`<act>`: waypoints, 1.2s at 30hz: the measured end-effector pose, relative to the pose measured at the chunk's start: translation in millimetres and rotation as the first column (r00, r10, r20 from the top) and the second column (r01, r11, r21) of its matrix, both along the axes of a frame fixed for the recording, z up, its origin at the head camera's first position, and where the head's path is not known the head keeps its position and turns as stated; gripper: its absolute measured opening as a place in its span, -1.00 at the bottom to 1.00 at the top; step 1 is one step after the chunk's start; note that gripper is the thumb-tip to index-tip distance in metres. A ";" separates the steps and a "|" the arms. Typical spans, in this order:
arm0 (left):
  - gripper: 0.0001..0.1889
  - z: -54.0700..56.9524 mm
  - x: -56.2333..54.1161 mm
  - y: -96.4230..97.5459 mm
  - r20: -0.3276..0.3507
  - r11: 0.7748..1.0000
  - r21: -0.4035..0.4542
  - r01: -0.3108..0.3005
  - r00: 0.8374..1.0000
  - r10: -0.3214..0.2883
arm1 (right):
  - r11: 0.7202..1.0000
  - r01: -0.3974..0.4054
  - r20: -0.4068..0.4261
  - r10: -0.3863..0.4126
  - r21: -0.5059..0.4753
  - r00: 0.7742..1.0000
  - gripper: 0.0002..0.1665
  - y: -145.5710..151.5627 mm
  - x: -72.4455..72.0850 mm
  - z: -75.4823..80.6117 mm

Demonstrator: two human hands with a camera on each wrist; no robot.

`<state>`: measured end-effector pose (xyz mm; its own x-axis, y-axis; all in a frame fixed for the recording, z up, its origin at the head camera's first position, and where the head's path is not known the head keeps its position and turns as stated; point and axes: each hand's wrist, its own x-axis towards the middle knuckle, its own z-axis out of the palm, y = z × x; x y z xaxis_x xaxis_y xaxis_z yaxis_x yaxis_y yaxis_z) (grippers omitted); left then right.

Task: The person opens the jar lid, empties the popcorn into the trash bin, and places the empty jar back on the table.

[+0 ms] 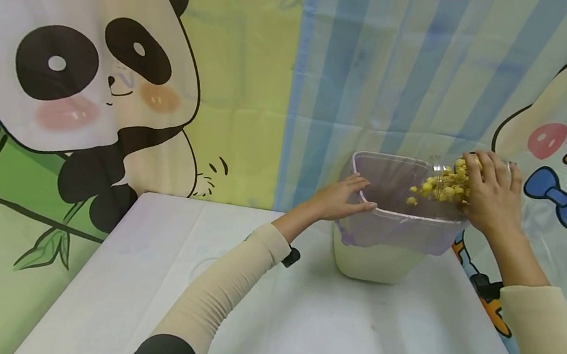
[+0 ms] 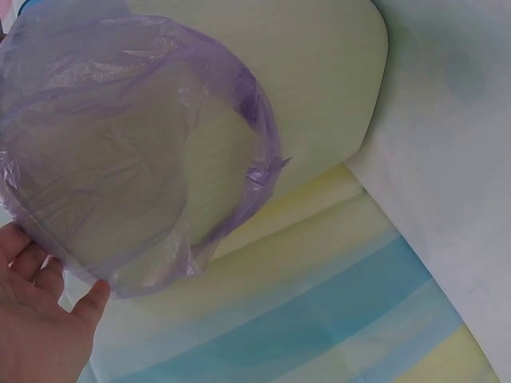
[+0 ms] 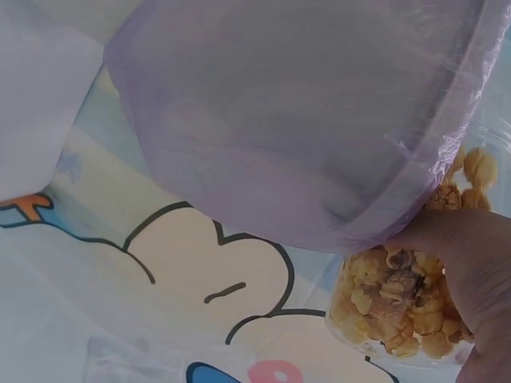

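A pale green bin (image 1: 374, 264) lined with a translucent purple bag (image 1: 394, 233) stands at the table's far right. My right hand (image 1: 496, 196) grips a clear jar (image 3: 347, 319) of yellow-brown popcorn (image 1: 451, 187) from above. The jar is tilted on its side, its mouth pointing left over the bin's opening, and a few pieces are dropping out. My left hand (image 1: 337, 199) rests at the bin's left rim, thumb and fingers spread apart. In the left wrist view the fingertips (image 2: 100, 291) are right at the bag-covered edge.
The white-covered table (image 1: 244, 315) spreads in front of the bin. Behind it hangs a printed cloth backdrop (image 1: 243, 76) with a panda and a duck-like figure. The table's right edge runs close beside the bin.
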<state>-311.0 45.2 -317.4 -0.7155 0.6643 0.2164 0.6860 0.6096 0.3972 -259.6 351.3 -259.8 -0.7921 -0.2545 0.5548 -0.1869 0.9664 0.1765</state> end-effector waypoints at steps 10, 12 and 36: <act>-0.26 -1.4 -1.0 0.8 0.002 1.000 -0.002 0.004 1.000 -0.004 | 0.998 -0.042 -0.029 0.043 0.038 0.999 0.23 0.2 1.3 0.3; -0.26 -1.4 -0.8 0.6 0.005 1.000 0.002 0.003 1.000 -0.003 | 0.998 -0.053 -0.038 0.055 0.045 0.998 0.20 0.4 1.1 0.5; -0.25 -1.0 -0.8 -2.1 0.006 1.000 -0.002 0.000 1.000 0.000 | 0.953 -0.155 -0.038 0.171 0.261 0.985 0.19 -0.7 -7.5 10.6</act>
